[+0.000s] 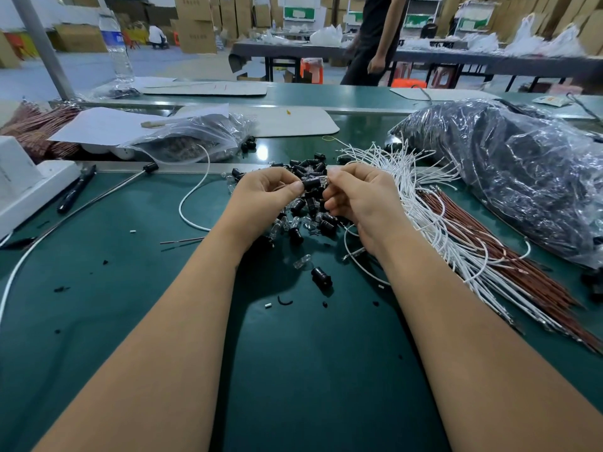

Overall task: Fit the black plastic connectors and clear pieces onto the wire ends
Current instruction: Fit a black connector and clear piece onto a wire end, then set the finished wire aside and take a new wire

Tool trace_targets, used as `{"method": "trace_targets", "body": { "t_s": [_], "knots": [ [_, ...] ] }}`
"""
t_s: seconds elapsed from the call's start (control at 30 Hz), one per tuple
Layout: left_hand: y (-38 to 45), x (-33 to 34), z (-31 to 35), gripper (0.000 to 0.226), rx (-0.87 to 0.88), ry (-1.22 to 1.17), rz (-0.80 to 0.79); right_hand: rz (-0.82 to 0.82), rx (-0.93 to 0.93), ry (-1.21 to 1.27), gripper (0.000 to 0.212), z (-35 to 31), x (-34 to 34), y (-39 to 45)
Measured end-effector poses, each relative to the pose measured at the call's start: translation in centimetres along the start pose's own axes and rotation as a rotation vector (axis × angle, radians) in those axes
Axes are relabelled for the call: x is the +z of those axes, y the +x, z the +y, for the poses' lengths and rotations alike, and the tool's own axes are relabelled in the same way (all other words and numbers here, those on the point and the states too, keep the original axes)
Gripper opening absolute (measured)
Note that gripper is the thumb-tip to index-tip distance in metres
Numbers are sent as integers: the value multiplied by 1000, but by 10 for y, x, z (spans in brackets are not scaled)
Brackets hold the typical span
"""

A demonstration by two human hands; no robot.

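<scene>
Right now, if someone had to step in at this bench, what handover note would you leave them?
Left hand: fingers pinch a black connector at its left end.
Right hand: fingers curled at the connector's right end, where a clear piece shows; whether it is fully seated cannot be told.
Loose black connectors and clear pieces lie heaped on the green mat under the hands.
White wires and brown wires lie bundled to the right.
Done: one connector in hand, being fitted.
Left: the heap and most wires appear unfitted.
</scene>
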State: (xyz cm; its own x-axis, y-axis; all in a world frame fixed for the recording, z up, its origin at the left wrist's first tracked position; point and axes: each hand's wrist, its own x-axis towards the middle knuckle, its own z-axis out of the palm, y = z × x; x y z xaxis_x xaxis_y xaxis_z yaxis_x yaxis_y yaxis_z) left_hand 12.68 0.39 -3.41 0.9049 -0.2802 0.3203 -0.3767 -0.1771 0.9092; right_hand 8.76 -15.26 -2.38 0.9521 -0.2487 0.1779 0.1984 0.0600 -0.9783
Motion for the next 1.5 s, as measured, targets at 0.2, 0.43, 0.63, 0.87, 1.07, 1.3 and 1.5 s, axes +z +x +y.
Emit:
{"method": "trace_targets", "body": {
  "t_s": [0.2,0.43,0.63,0.87,1.07,1.3,1.5],
  "knots": [
    [0,0,-1,14,1,23,5,-11,-32,-53,17,0,1,-1],
    [-2,-2,-1,9,5,8,-19,-20,17,6,10,1,1,-1],
    [-4,-1,-1,9,17,1,-19,8,-44,-65,14,5,1,-2],
    [-2,-6,-3,10,20,6,-1,-65,-47,-205,15,4,-1,-4],
    [-3,-9,-1,4,53,-48,-33,-54,73,-141,15,1,1,-2],
    [-2,-7,-2,9,44,-46,-6,-45,15,-73,17,7,3,-3],
    [-2,-4,1,12,39,-137,-7,-149,-8,59,18,8,2,-4]
  ]
}}
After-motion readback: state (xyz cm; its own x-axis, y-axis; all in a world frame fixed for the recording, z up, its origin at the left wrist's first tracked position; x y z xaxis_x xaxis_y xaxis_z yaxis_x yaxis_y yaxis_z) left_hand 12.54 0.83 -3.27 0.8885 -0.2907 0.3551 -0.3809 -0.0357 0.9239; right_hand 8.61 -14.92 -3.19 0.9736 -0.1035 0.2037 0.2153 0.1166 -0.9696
